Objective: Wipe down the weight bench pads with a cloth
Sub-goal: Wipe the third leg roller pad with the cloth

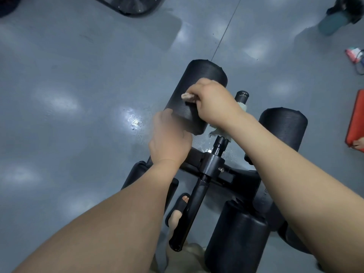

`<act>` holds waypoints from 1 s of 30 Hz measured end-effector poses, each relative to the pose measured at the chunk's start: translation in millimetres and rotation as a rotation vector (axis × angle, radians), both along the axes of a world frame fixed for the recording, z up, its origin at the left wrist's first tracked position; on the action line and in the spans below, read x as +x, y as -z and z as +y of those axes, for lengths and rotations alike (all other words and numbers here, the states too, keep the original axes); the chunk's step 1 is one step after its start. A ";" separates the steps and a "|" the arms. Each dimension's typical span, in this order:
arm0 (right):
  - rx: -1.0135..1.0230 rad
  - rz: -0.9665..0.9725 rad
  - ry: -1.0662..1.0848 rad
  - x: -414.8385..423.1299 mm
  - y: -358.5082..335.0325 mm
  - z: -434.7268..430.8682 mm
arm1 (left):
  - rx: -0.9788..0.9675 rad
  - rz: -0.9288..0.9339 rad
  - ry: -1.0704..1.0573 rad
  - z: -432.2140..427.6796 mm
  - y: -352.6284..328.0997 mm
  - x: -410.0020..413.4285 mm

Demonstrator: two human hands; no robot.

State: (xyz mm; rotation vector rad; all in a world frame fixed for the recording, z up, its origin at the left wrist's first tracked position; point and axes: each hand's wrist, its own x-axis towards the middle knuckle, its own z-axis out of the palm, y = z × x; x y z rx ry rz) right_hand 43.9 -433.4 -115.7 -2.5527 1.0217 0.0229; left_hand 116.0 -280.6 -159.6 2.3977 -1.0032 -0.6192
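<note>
The right hand (212, 103) curls its fingers round a bunched cloth (188, 96), pressing it onto the roller pad (199, 79) directly beneath them to scrub. The left hand (169, 138) braces the pad's near end, probably to stop it turning; its fingers are blurred, so their state is unclear. The pad's long axis runs from the left fingertips away past the right knuckles.

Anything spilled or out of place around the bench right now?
Yes: a wet, speckled patch glistens on the grey floor just left of the foam roller pad that the right hand holds the cloth against, with more droplets beneath the pad near the bench frame. It looks like dripped liquid. Nothing seems damaged.
</note>
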 end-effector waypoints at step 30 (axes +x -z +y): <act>0.009 -0.014 -0.055 2.3 -4.5 3.5 | -0.007 0.009 -0.006 -0.2 -0.2 0.1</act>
